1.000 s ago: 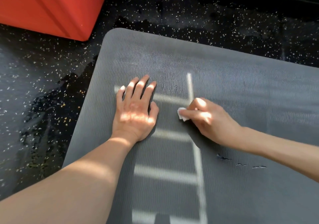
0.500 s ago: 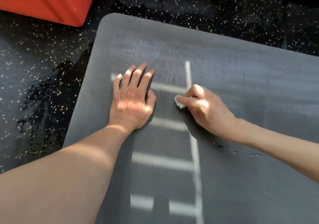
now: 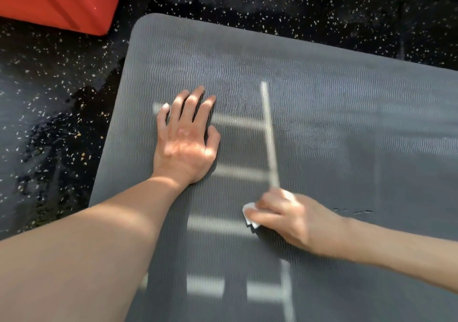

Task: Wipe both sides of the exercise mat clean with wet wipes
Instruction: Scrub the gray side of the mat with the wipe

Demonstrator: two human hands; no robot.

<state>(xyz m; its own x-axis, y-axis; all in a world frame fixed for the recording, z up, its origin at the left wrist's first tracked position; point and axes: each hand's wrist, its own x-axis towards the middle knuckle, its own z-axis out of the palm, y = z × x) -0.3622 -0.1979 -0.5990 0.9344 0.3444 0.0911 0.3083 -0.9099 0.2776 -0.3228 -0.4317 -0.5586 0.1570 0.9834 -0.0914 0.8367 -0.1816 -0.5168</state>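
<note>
Grey exercise mat (image 3: 322,123) lies flat on the speckled floor (image 3: 62,98). It's ribbed foam, so probably light, floppy and grippy. Left hand (image 3: 184,143) lies spread flat, pressing it down. Right hand (image 3: 290,220), a bit blurry, seems to pinch a small wet wipe (image 3: 249,213) against it. To flip it, I'd lift the far corner (image 3: 146,27).

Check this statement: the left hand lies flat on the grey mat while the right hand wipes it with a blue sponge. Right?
No: the head view shows the right hand holding a white wet wipe, not a blue sponge. The left hand does lie flat on the grey mat.
</note>
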